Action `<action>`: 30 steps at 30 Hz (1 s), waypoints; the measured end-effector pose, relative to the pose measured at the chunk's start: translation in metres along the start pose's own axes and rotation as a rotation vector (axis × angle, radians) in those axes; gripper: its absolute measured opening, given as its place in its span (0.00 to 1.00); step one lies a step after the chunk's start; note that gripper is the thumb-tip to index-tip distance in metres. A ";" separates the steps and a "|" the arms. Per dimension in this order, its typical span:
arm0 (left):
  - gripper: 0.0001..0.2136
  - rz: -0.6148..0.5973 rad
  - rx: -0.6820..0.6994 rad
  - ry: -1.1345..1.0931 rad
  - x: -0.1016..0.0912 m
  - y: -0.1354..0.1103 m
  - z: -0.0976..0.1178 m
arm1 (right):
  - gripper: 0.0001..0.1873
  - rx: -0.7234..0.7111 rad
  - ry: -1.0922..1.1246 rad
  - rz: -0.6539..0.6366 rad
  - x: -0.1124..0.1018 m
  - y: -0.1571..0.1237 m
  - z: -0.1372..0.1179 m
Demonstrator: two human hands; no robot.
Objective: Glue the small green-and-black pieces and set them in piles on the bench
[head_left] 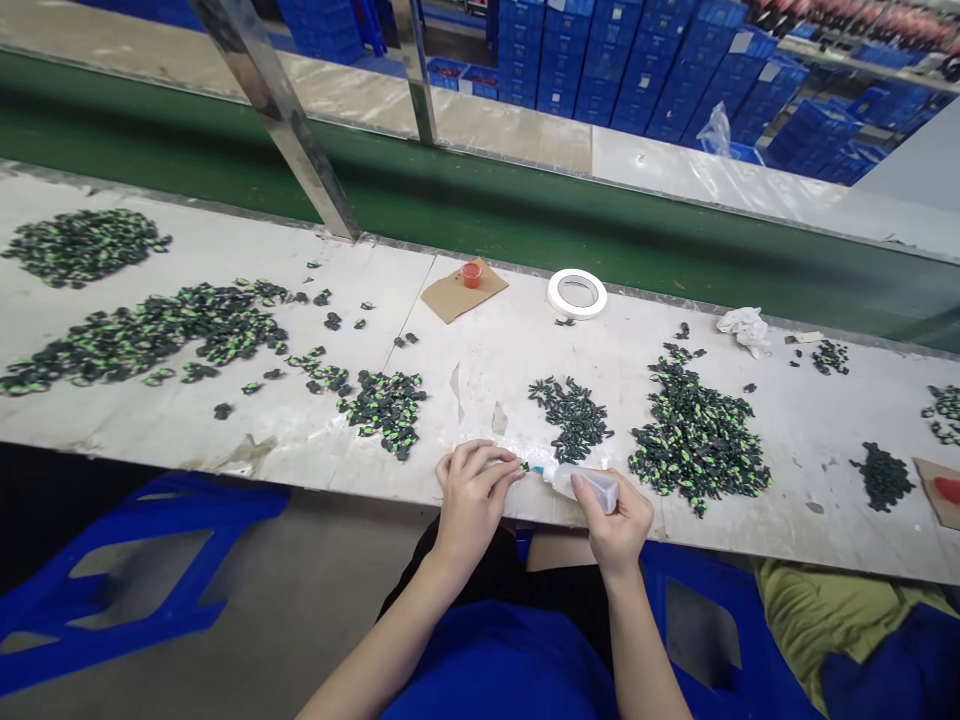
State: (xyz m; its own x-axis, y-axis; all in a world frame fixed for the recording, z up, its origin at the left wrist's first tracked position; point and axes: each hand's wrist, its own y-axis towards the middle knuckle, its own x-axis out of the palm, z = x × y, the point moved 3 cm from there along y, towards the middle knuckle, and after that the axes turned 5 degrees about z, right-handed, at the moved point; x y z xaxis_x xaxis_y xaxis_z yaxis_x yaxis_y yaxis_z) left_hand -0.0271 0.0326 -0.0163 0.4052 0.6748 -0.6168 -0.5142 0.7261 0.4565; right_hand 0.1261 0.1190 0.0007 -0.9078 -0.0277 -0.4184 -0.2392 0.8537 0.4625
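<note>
At the table's near edge, my left hand (478, 490) pinches a small black-and-green part (524, 467) between thumb and fingertips. My right hand (619, 515) is wrapped round a translucent squeeze bottle (589, 486) lying nearly level. Its blue tip (537, 470) points left, close beside the small part; whether they touch I cannot tell. Just beyond the bottle lies a pile of small dark pieces (571, 415). Black-and-green parts are heaped to the right (697, 430), and a smaller heap of such parts (386, 408) sits left of my left hand.
Farther left spread larger heaps of parts (165, 330). Along the back edge are a red cup (471, 275) on cardboard (450, 296), a white tape roll (577, 293) and crumpled tissue (744, 328). A metal post (289, 130) rises behind. Blue stools (150, 560) stand below the table.
</note>
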 end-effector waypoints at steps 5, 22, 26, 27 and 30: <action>0.05 0.002 -0.001 0.002 0.000 0.001 0.000 | 0.11 0.017 0.000 0.011 0.000 0.000 0.000; 0.06 -0.007 -0.029 -0.002 0.002 -0.001 -0.001 | 0.11 0.208 0.124 0.186 -0.009 -0.001 0.008; 0.06 -0.031 -0.051 -0.009 0.003 -0.002 -0.004 | 0.16 0.283 0.155 0.373 -0.022 0.000 0.016; 0.06 -0.047 -0.063 -0.009 0.002 -0.002 -0.005 | 0.17 0.286 0.165 0.391 -0.024 0.001 0.019; 0.05 -0.098 -0.117 -0.016 0.001 0.002 -0.007 | 0.21 0.285 0.215 0.413 -0.027 0.003 0.026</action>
State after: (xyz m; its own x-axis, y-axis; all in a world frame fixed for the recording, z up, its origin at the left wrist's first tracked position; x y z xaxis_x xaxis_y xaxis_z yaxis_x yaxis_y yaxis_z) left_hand -0.0331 0.0337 -0.0204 0.4690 0.6044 -0.6441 -0.5558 0.7687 0.3166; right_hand 0.1590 0.1356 -0.0065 -0.9635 0.2601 -0.0639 0.2282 0.9223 0.3119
